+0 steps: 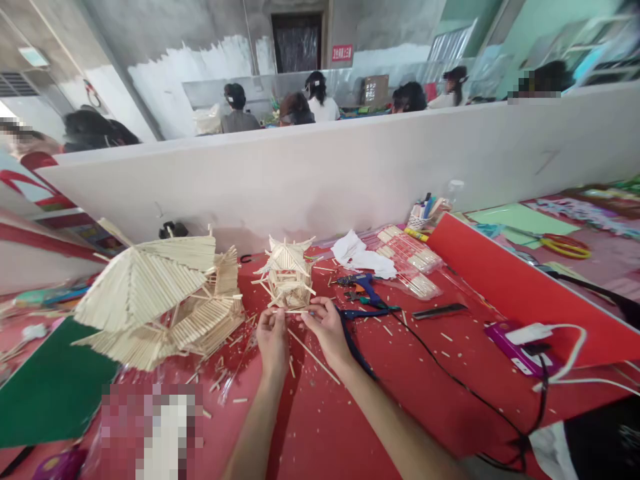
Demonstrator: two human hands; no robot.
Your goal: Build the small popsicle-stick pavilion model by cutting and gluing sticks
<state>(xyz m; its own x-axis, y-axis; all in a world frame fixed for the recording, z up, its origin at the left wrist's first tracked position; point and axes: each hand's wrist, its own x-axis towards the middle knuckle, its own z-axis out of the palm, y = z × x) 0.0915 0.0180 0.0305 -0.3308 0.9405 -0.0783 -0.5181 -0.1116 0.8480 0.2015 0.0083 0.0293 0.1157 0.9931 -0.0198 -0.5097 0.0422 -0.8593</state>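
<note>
A small pavilion model [287, 273] built of thin wooden sticks stands on the red table [410, 373]. My left hand [273, 337] and my right hand [327, 327] meet at its front base, fingers pinched on a thin wooden stick [296, 311] held level against the model. To the left leans a much larger stick-built roofed model [160, 300]. Loose stick bits lie scattered around both hands.
A blue glue gun [363, 287] with a black cord lies right of the small model, beside white tissue [357, 257] and bagged sticks [413, 263]. A green sheet [45, 393] lies front left, a red divider [505, 287] right. Several people sit beyond the white partition [350, 167].
</note>
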